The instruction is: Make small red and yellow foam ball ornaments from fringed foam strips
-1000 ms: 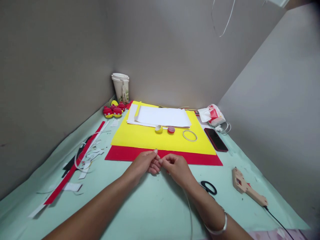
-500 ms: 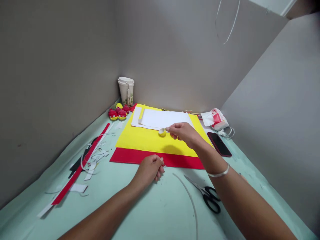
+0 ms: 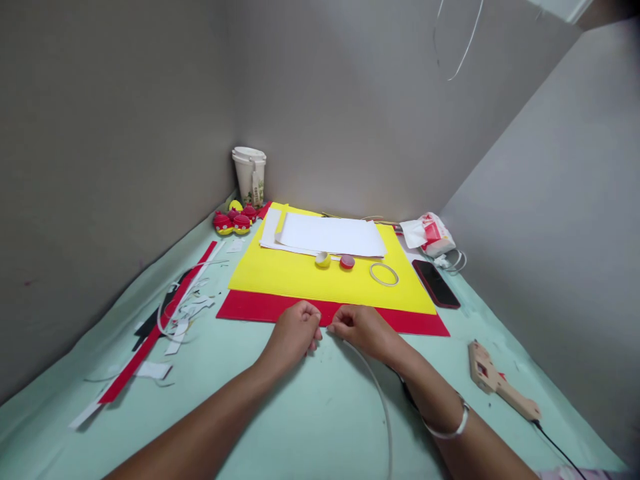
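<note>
Over the near edge of the red sheet (image 3: 280, 309), my left hand (image 3: 295, 331) is curled closed, thumb against fingers; what it holds, if anything, is hidden. Close beside it my right hand (image 3: 364, 331) makes a pinch, its fingertips almost meeting the left ones. Anything between them is too small to name. A thin white strip (image 3: 379, 387) curves over the cloth, its far end by the right hand's underside. Beyond the hands, on the yellow sheet (image 3: 280, 275), lie a yellow half-shell (image 3: 323, 261), a red half-shell (image 3: 347, 263) and a pale ring (image 3: 384, 283).
White paper (image 3: 330, 235) lies at the back. Red-and-yellow balls (image 3: 233, 224) and a lidded cup (image 3: 250, 175) stand back left. Scraps surround a red strip (image 3: 165, 327). At right are a phone (image 3: 436, 283), tissues (image 3: 436, 235) and a corded glue gun (image 3: 500, 385). My right forearm mostly hides the scissors.
My right hand has let go of the yellow half-shell on the yellow sheet and come back toward my left hand. The red half-shell, ring and glue gun are now uncovered.
</note>
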A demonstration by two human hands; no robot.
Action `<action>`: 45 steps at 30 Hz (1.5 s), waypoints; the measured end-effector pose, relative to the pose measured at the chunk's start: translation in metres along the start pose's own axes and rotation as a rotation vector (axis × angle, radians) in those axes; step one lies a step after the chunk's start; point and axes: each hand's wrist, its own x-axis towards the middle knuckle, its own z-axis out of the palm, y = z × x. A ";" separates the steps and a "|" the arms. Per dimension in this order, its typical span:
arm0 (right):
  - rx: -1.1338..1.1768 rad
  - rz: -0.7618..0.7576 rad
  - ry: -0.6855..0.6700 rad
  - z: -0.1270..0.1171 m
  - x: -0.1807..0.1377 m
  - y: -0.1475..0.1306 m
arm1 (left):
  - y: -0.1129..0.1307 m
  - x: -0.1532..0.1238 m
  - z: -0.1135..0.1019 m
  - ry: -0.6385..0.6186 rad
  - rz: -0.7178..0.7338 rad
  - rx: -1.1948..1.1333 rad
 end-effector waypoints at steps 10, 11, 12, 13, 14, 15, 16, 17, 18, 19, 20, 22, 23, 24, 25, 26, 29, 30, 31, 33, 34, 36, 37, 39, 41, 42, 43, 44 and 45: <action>-0.091 -0.034 0.046 0.013 0.004 0.005 | -0.005 0.005 -0.001 -0.029 -0.003 0.017; -0.094 -0.035 0.045 0.013 0.004 0.005 | -0.005 0.004 -0.001 -0.029 -0.003 0.018; -0.094 -0.037 0.044 0.014 0.004 0.005 | -0.004 0.003 -0.001 -0.028 -0.002 0.019; -0.094 -0.039 0.043 0.014 0.004 0.004 | -0.003 0.003 -0.001 -0.027 -0.001 0.022; -0.093 -0.043 0.043 0.014 0.004 0.004 | -0.002 0.002 -0.001 -0.028 -0.002 0.024; -0.091 -0.048 0.042 0.014 0.004 0.003 | -0.001 0.002 -0.001 -0.029 -0.001 0.027; -0.088 -0.055 0.041 0.013 0.003 0.003 | -0.001 0.002 -0.001 -0.030 -0.001 0.030; -0.084 -0.062 0.040 0.013 0.003 0.002 | 0.000 0.002 -0.001 -0.032 -0.001 0.033; -0.079 -0.068 0.039 0.013 0.002 0.002 | 0.000 0.002 -0.001 -0.035 0.000 0.036; -0.071 -0.072 0.037 0.013 0.002 0.002 | 0.000 0.001 -0.001 -0.037 0.000 0.039; -0.060 -0.074 0.033 0.012 0.002 0.002 | 0.001 0.001 -0.001 -0.038 0.000 0.042; -0.024 -0.071 0.012 0.009 0.001 0.004 | 0.002 0.001 -0.001 -0.039 -0.003 0.046; -0.001 -0.067 -0.003 0.007 0.002 0.005 | 0.002 0.000 -0.001 -0.039 -0.005 0.047; 0.022 -0.062 -0.016 0.004 0.002 0.007 | 0.003 0.000 -0.001 -0.037 -0.008 0.048; 0.043 -0.057 -0.024 0.001 0.002 0.008 | 0.004 0.000 -0.001 -0.035 -0.010 0.048; 0.059 -0.050 -0.027 -0.002 0.003 0.009 | 0.004 -0.001 -0.001 -0.034 -0.012 0.047; 0.069 -0.031 -0.017 -0.008 0.004 0.010 | 0.005 -0.001 -0.001 -0.030 -0.011 0.047; 0.059 -0.027 -0.015 -0.008 0.003 0.009 | 0.004 0.000 -0.001 -0.030 -0.009 0.049; 0.044 -0.025 -0.014 -0.008 0.003 0.009 | 0.004 0.000 -0.001 -0.030 -0.009 0.052; -0.003 -0.029 -0.008 -0.005 0.001 0.007 | 0.004 0.001 -0.001 -0.037 -0.011 0.061; -0.032 -0.034 -0.001 -0.004 -0.001 0.006 | 0.003 0.001 -0.001 -0.043 -0.012 0.066; -0.088 -0.048 0.015 0.000 -0.004 0.004 | 0.002 0.002 -0.001 -0.055 -0.010 0.079; -0.112 -0.057 0.023 0.001 -0.006 0.003 | 0.002 0.003 0.000 -0.059 -0.006 0.089; -0.149 -0.070 0.037 0.004 -0.009 0.002 | 0.001 0.003 0.001 -0.061 0.006 0.114; -0.168 -0.077 0.048 0.007 -0.011 0.001 | 0.000 0.002 0.003 -0.053 0.021 0.146; -0.171 -0.079 0.054 0.008 -0.011 0.001 | 0.000 0.001 0.003 -0.041 0.031 0.162; -0.171 -0.080 0.059 0.009 -0.011 0.002 | 0.001 -0.001 0.004 -0.028 0.037 0.173; -0.168 -0.081 0.064 0.010 -0.011 0.002 | 0.001 -0.003 0.004 -0.008 0.053 0.188; -0.163 -0.081 0.068 0.011 -0.011 0.003 | 0.002 -0.005 0.005 0.022 0.088 0.213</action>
